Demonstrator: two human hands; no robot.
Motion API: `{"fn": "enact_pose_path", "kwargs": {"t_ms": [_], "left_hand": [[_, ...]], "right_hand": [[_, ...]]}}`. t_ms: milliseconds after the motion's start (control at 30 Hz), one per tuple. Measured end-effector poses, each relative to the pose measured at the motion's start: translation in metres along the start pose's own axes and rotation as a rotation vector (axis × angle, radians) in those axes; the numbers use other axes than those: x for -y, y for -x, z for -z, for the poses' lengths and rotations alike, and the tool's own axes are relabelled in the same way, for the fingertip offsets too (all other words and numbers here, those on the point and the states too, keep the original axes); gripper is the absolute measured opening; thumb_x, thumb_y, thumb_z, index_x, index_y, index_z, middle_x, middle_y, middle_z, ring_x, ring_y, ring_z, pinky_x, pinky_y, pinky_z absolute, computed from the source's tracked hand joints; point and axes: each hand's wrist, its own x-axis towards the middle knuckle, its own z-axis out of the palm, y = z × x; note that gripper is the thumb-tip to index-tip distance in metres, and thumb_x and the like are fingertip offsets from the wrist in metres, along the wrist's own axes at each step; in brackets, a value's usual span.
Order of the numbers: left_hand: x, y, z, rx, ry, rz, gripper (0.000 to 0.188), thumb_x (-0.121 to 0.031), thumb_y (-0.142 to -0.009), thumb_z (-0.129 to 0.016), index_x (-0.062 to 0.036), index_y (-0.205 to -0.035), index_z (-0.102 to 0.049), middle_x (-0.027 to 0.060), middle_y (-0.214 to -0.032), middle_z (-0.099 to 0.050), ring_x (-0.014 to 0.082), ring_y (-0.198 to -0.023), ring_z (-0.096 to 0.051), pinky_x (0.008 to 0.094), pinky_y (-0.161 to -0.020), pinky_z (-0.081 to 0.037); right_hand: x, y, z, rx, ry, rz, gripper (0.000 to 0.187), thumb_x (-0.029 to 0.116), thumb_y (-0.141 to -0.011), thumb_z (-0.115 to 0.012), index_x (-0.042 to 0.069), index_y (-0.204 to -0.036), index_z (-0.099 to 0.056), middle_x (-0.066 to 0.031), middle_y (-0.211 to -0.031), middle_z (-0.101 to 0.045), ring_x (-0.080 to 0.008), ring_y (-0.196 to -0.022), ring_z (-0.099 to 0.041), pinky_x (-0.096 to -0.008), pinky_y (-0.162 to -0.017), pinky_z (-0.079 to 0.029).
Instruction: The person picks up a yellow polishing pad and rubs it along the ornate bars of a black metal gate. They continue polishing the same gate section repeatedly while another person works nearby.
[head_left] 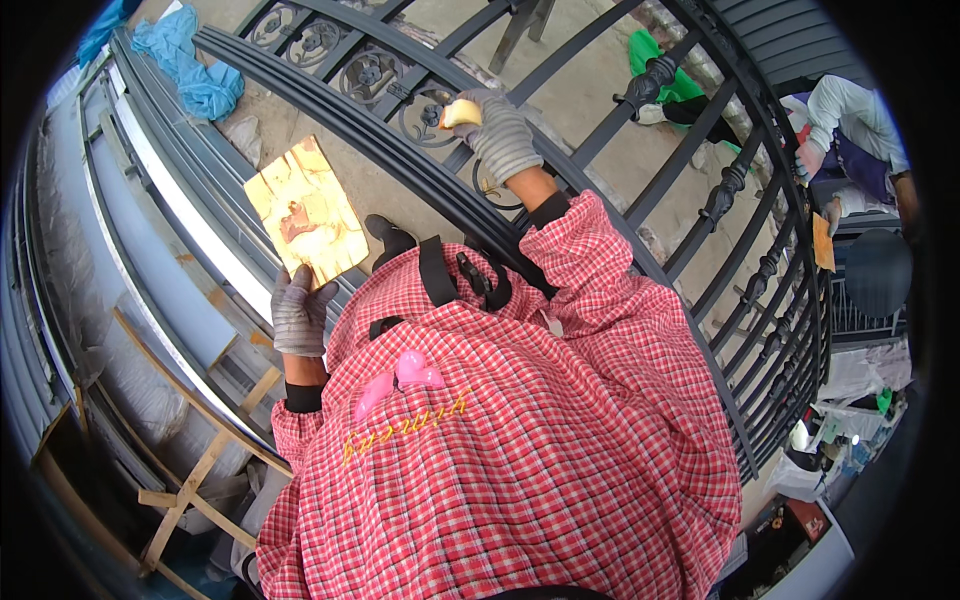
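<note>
My left hand (298, 312), in a grey glove, grips the lower edge of a flat rectangular board (318, 228) smeared with yellow-gold colour and a reddish-brown patch. My right hand (495, 135), gloved too, is closed around a small pale-yellow sponge (461, 114) with a brownish end. That hand is over the dark grey metal railing (590, 145), close to a round flower ornament (425, 118) set between its bars. Another flower ornament (368, 75) sits farther along the same row. Whether the sponge touches the metal I cannot tell.
Long metal profiles (150, 180) are stacked at left, beside a wooden trestle (190, 480). Crumpled blue plastic (190, 65) lies at far left. Across the railing at right, a co-worker (850, 130) in light sleeves holds an orange-brown piece (823, 243). Green cloth (660, 68) lies beyond the bars.
</note>
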Motion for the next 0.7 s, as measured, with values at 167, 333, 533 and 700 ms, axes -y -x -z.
{"fn": "enact_pose_path", "kwargs": {"t_ms": [167, 333, 533, 700], "left_hand": [[-0.022, -0.035, -0.004, 0.112, -0.025, -0.029, 0.037, -0.01, -0.081, -0.05, 0.0034, -0.113, -0.037, 0.0126, -0.097, -0.055, 0.0187, -0.074, -0.06, 0.0241, -0.056, -0.054], [-0.024, -0.043, -0.003, 0.113, 0.026, -0.008, 0.038, -0.008, -0.08, -0.05, 0.0037, -0.114, -0.036, 0.0134, -0.098, -0.055, 0.0193, -0.075, -0.06, 0.0252, -0.057, -0.055], [-0.01, -0.037, 0.012, 0.017, 0.054, 0.023, 0.036, -0.008, -0.08, -0.051, 0.0039, -0.112, -0.038, 0.0137, -0.098, -0.055, 0.02, -0.075, -0.061, 0.0248, -0.056, -0.054], [-0.006, -0.035, 0.012, -0.026, 0.06, 0.013, 0.036, -0.009, -0.08, -0.051, 0.0031, -0.111, -0.039, 0.0131, -0.097, -0.056, 0.0193, -0.074, -0.061, 0.0241, -0.056, -0.054]], "right_hand": [[0.008, -0.02, -0.017, 0.104, 0.13, -0.048, 0.036, 0.014, -0.06, -0.067, 0.007, -0.094, -0.056, -0.0139, -0.09, -0.056, -0.0287, -0.085, -0.054, -0.0347, -0.075, -0.043], [-0.001, -0.023, -0.04, 0.2, 0.32, -0.031, 0.033, 0.017, -0.063, -0.065, 0.007, -0.093, -0.056, -0.0136, -0.091, -0.056, -0.0296, -0.087, -0.053, -0.0354, -0.074, -0.043], [-0.015, -0.036, -0.035, 0.217, 0.354, -0.05, 0.026, 0.015, -0.065, -0.063, 0.008, -0.09, -0.057, -0.0144, -0.084, -0.058, -0.0302, -0.081, -0.055, -0.0357, -0.072, -0.043], [-0.015, -0.036, -0.05, 0.188, 0.366, 0.035, 0.026, 0.015, -0.065, -0.064, 0.008, -0.089, -0.058, -0.0138, -0.084, -0.058, -0.0294, -0.082, -0.055, -0.0351, -0.074, -0.043]]}}
